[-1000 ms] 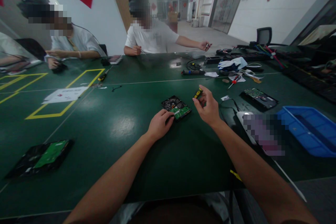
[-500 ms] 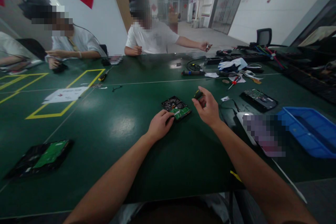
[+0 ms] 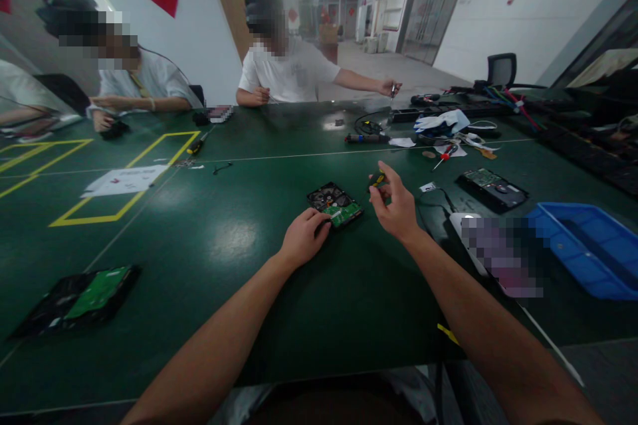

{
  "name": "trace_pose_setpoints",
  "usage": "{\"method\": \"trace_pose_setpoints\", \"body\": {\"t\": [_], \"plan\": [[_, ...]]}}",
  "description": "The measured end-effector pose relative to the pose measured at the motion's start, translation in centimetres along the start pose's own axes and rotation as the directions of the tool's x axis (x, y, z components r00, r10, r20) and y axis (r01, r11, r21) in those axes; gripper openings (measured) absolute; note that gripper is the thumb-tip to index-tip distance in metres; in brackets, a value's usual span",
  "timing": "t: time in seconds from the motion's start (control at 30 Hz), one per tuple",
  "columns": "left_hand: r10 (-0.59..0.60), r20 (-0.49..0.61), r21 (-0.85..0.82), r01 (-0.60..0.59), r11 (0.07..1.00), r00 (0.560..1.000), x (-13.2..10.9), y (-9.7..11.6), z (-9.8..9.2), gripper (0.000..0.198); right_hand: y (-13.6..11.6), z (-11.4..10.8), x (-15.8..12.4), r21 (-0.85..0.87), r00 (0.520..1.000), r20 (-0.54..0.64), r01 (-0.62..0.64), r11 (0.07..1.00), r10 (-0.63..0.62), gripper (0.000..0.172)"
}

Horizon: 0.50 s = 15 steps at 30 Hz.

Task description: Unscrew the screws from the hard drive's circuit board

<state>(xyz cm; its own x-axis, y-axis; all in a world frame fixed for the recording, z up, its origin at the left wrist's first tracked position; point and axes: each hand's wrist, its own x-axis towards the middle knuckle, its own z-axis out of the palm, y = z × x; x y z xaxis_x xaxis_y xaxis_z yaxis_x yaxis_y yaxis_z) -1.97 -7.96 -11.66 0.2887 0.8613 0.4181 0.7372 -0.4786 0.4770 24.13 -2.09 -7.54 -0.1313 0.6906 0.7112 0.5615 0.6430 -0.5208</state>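
Note:
A hard drive (image 3: 335,204) lies circuit-board side up on the green table (image 3: 224,246) in front of me. My left hand (image 3: 303,236) rests on its near left corner, fingers curled against its edge. My right hand (image 3: 396,204) is just right of the drive, raised a little, pinching the black-and-yellow handle of a small screwdriver (image 3: 377,180) between thumb and fingers. The tip of the screwdriver is hidden behind my fingers.
Another hard drive (image 3: 74,297) lies at the near left, a third (image 3: 492,186) at the right beside a blue tray (image 3: 583,246). Cables, tools and papers (image 3: 441,123) clutter the far right. Two people sit across the table; a paper sheet (image 3: 124,179) lies in yellow floor-tape markings.
My right hand has turned the screwdriver handle slightly between its fingers. The left hand and the drive have stayed in place.

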Motion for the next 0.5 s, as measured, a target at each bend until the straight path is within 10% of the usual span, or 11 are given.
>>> {"method": "trace_pose_setpoints", "body": {"t": [0.5], "plan": [[0.001,-0.003,-0.002,-0.001,1.000,1.000,0.04,-0.16,0.12,0.024,-0.19,0.06,0.08,-0.043,1.000,-0.013,0.018,0.999,-0.018,0.061]]}}
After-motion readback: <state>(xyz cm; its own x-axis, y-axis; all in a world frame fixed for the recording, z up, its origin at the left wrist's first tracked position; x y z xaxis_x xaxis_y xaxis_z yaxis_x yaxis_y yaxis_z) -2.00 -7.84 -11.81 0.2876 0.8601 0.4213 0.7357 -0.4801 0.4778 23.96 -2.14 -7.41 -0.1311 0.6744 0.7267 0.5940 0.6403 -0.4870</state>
